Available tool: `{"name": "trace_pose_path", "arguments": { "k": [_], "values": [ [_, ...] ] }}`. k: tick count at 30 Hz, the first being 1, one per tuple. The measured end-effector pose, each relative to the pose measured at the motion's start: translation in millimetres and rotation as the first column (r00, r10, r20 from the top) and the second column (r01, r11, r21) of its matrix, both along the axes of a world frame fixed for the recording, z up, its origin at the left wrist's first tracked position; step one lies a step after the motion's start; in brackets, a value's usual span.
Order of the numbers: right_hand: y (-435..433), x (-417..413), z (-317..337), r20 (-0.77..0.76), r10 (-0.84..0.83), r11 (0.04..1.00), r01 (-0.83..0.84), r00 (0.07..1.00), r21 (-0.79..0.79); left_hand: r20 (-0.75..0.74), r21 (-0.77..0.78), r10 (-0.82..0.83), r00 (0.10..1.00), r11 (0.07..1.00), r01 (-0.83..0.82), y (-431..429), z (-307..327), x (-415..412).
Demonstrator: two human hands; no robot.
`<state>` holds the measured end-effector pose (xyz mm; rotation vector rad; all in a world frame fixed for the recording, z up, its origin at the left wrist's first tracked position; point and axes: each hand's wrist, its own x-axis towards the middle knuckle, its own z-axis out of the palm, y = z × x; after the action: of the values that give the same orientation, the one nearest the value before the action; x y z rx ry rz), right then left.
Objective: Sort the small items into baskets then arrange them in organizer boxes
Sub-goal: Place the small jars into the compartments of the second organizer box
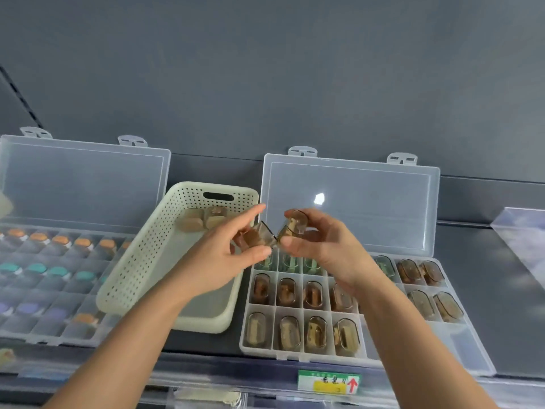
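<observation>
On the dark grey shelf's [472,261] front edge, a green and yellow label with a red arrow [328,382] is sitting. Behind it, the right clear plastic organizer box [469,346] is lying open, with brown-tinted clear capsules [287,332] filling most compartments. Above its far row, the left hand [233,255] is pinching 1 small brown capsule [259,236] and the right hand [318,246] is gripping another capsule [296,224], just beside it. Leftward, the cream perforated basket [138,261] is holding 2 tan capsules [203,218]. Further left, a second open organizer box [82,184] is holding orange, teal and purple pieces.
</observation>
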<state>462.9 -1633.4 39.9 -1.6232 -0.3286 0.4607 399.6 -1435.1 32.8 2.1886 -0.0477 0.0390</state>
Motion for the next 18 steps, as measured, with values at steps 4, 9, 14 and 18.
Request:
{"name": "trace_pose_path", "arguments": {
  "k": [4, 9, 14, 18],
  "values": [
    [-43.1, -14.4, -0.4, 0.153, -0.084, 0.986, 0.104, 0.985, -0.128, -0.007, -0.053, -0.098, 0.995, 0.994, 0.098, -37.9, 4.6, 1.3],
    [-101.6, -29.5, -1.4, 0.267, -0.105, 0.963, 0.164, 0.958, -0.213, 0.001, -0.029, -0.171, 0.985, 0.985, 0.171, -84.4, 3.1, 0.8],
    [-149.2, -39.3, -6.1, 0.362, 0.007, 0.895, 0.156, 0.932, -0.418, -0.046, 0.076, -0.287, 0.957, 0.954, 0.290, -131.3, -5.8, -7.0],
    [-170.5, -46.0, -11.7, 0.365, 0.097, 0.834, 0.124, 0.926, -0.537, -0.025, 0.194, -0.310, 0.950, 0.931, 0.309, -158.7, -12.4, -12.5]
  ]
}}
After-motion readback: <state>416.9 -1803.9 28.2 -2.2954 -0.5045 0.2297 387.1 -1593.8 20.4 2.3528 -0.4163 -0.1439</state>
